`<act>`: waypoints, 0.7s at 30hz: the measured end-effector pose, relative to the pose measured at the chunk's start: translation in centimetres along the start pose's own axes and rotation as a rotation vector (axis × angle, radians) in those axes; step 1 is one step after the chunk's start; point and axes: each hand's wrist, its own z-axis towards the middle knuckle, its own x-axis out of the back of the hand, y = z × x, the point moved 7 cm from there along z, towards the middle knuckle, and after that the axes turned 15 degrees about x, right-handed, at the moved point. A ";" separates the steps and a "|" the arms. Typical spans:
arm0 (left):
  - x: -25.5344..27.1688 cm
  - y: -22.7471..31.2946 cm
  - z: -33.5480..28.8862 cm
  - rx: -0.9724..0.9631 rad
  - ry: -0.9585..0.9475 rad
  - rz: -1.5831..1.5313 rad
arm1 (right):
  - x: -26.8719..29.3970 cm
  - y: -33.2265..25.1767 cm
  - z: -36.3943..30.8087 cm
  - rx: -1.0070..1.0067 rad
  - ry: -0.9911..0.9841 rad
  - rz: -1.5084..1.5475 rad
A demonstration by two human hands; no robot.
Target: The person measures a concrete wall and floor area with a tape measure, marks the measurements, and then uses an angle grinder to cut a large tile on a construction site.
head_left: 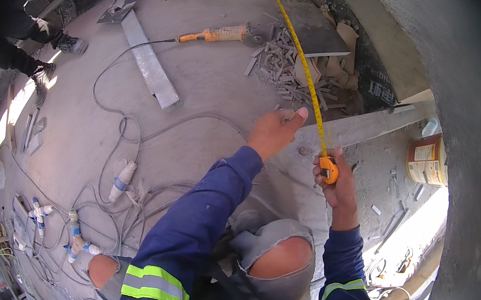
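Observation:
My right hand (pixel 343 191) is wrapped round an orange and black tape measure (pixel 329 170). From its case the yellow tape blade (pixel 304 64) runs out, away and slightly left, over a heap of cut strips to the far edge of the view, where its end is out of sight. Close to the left side of the blade is my left hand (pixel 274 132), fingers curled in and thumb raised, apart from the blade. Whatever those fingers hold, if anything, is too small to make out. Both my sleeves are dark blue with reflective bands.
An orange angle grinder (pixel 222 34) lies beside the cut strips (pixel 285 65) and a dark slab (pixel 323 30). Left of it rests a long metal bar (pixel 150 62). Cables and plug connectors (pixel 122 182) cover the near-left floor. A bucket (pixel 426 159) stands right; another person's shoes (pixel 72 45) show left.

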 end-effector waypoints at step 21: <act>-0.2 -4.1 0.9 0.090 -0.224 -0.117 | 5.5 -1.7 -3.4 0.039 0.016 -0.190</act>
